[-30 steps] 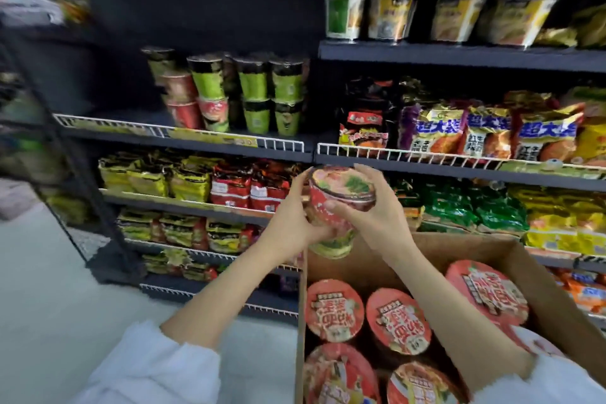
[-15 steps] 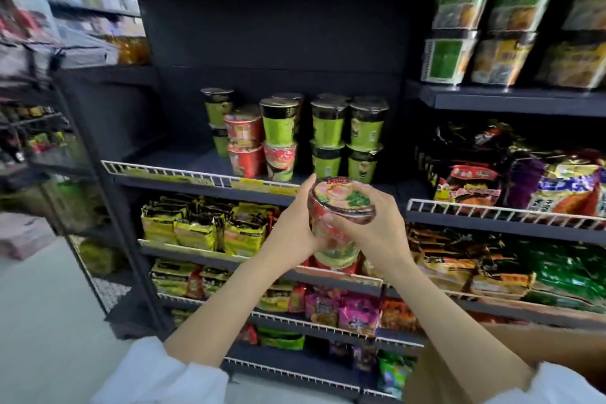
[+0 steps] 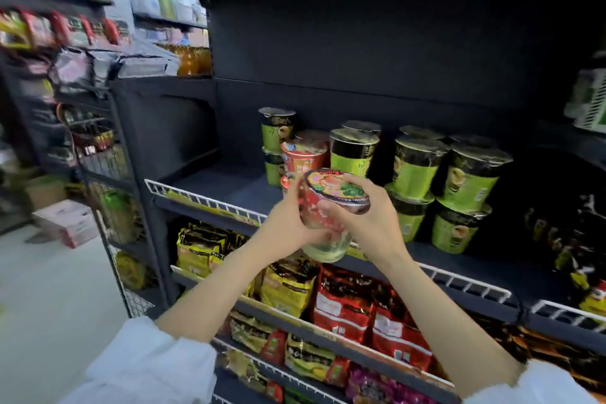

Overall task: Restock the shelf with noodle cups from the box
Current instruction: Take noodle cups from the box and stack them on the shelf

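I hold one red noodle cup (image 3: 331,203) with both hands, in front of the white wire rail of the dark shelf (image 3: 210,202). My left hand (image 3: 288,223) grips its left side and my right hand (image 3: 370,220) wraps its right side and rim. The cup tilts toward me, showing its pictured lid. Just behind it on the shelf stand red noodle cups (image 3: 303,156) stacked two high, partly hidden by the held cup. The box is out of view.
Green noodle cups (image 3: 416,164) stand in two-high stacks along the shelf's right and back. The shelf's left part (image 3: 226,187) is bare. Noodle packets (image 3: 292,285) fill the lower shelves. A pink carton (image 3: 65,221) lies on the floor at left.
The view has swung left and up, so the box has dropped out of sight. Both hands have carried the cup up to the shelf with the stacked cups.
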A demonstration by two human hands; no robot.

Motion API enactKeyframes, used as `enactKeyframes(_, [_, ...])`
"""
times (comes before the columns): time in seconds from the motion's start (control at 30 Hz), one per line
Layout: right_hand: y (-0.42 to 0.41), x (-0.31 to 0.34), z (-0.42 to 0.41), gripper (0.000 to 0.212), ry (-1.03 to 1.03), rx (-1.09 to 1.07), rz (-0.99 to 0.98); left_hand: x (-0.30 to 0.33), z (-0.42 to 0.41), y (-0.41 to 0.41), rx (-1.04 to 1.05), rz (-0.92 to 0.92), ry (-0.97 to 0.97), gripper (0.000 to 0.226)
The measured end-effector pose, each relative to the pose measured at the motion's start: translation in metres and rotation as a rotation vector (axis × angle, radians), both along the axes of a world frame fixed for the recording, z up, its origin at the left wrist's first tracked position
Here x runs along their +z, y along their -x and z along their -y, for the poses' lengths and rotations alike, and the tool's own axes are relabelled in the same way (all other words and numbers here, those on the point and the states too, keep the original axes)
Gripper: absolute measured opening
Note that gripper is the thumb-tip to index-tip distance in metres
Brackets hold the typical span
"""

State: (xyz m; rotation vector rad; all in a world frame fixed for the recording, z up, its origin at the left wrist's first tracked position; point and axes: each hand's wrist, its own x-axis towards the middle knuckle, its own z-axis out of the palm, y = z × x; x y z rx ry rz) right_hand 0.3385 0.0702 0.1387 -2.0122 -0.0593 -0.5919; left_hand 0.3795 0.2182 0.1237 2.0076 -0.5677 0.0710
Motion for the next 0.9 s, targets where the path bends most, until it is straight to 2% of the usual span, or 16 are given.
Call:
enactKeyframes(0.2, [-0.093, -0.003, -0.058, 0.065, 0.096, 0.112, -0.019, -0.001, -0.061, -0.075, 0.08, 0.0, 0.061, 0.116])
enactKeyframes(0.47, [-0.211, -0.011, -0.134, 0.071, 0.289, -0.049, -0.112, 0.0, -0.128, -0.21, 0.057, 0.022, -0.047, 0.101])
enactKeyframes(0.73, [-0.275, -0.039, -0.155, 0.049, 0.712, -0.221, -0.209, -0.04, -0.126, -0.294, -0.088, -0.028, -0.168, 0.098])
enactKeyframes(0.9, [-0.293, -0.041, -0.16, 0.047, 0.74, -0.243, -0.3, -0.056, -0.118, -0.31, -0.131, -0.076, -0.087, 0.106])
